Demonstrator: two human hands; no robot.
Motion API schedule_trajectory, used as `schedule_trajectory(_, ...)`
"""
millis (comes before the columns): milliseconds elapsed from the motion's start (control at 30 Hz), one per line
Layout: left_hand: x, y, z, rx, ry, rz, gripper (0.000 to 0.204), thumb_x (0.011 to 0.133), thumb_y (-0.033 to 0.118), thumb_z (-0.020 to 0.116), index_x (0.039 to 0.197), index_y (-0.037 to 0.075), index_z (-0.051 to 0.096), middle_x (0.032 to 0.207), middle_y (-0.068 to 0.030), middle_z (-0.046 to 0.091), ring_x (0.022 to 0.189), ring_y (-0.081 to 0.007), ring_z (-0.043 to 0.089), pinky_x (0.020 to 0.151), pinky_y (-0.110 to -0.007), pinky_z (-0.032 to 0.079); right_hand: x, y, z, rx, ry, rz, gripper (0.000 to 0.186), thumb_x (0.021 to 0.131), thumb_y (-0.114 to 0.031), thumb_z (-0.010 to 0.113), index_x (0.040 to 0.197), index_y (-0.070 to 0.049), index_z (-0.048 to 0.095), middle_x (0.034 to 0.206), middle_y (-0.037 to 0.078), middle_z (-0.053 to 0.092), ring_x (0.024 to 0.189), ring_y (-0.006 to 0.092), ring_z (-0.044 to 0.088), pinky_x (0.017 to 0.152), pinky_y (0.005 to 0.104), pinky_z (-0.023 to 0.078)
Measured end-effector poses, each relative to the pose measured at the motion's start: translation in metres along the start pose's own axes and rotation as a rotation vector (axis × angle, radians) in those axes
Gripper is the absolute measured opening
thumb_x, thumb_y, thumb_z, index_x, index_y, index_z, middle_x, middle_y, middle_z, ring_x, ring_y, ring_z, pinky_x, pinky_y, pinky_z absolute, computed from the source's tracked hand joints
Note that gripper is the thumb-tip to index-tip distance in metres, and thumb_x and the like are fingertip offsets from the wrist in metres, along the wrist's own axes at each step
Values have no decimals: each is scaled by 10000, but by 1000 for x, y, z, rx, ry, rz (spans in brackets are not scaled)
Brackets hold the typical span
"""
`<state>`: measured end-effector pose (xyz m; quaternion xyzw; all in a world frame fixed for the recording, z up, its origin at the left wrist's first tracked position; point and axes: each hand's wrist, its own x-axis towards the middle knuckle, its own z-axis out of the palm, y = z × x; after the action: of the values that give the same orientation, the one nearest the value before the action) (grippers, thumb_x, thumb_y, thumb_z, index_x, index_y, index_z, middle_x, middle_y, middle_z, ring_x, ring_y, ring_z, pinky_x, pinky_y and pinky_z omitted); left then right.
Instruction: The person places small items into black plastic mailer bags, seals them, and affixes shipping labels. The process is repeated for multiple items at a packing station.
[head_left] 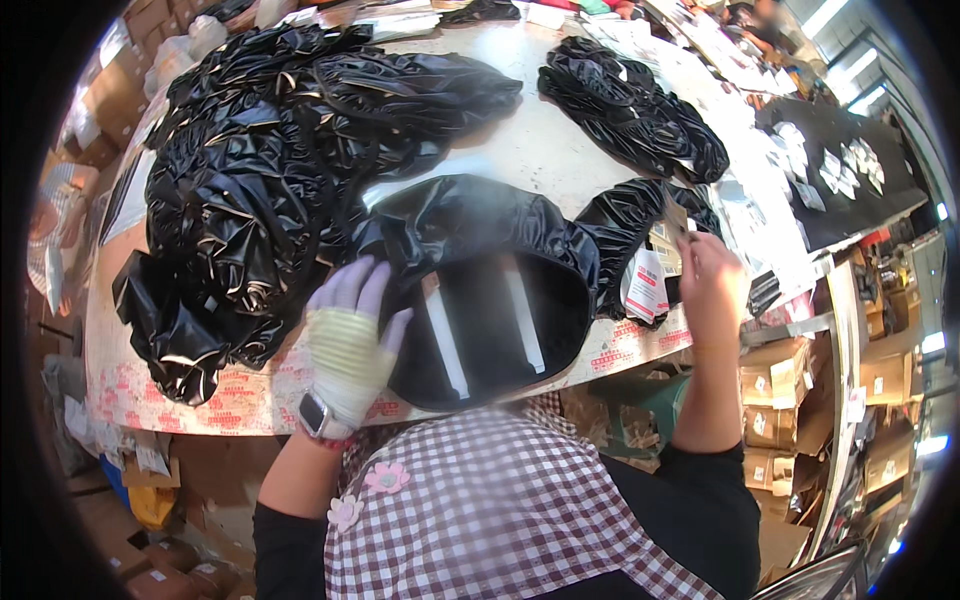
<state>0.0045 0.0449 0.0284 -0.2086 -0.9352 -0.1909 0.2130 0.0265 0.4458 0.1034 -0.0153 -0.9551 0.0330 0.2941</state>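
Gloved left hand [348, 335] spread flat on near black cover [480, 290], long axis left-right, while bare right hand [708, 275], just right, pinches small card tag [673, 215] above its edge.

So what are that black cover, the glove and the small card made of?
Black cover: looks like thin glossy plastic or coated fabric; it shines and gathers in wrinkles at the edge. Glove on the left hand: seems knitted fabric, with ribbed texture and pale fingers. Card in the right hand: probably brown cardboard, matte; too small to be sure.
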Motion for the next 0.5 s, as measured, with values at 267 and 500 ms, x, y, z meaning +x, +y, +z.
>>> schedule_trajectory(267, 12, -26, 24, -216, 181, -2, 426, 787, 41, 697, 1210, 67, 657, 1095, -137, 658, 1015, -382, 625, 892, -488, 486, -60, -127, 117, 156, -245, -912, 224, 768, -108, 635, 937, 13, 717, 1049, 136, 687, 1006, 299, 676, 939, 413, 558)
schedule_trajectory(500, -21, -4, 6, -59, 304, -260, 393, 833, 168, 771, 1183, 27, 660, 1265, -182, 615, 1211, -396, 554, 1035, -503, 431, -52, -150, 165, 308, -442, -698, 151, 870, -90, 593, 985, -27, 667, 928, 143, 645, 915, 331, 661, 845, 405, 543)
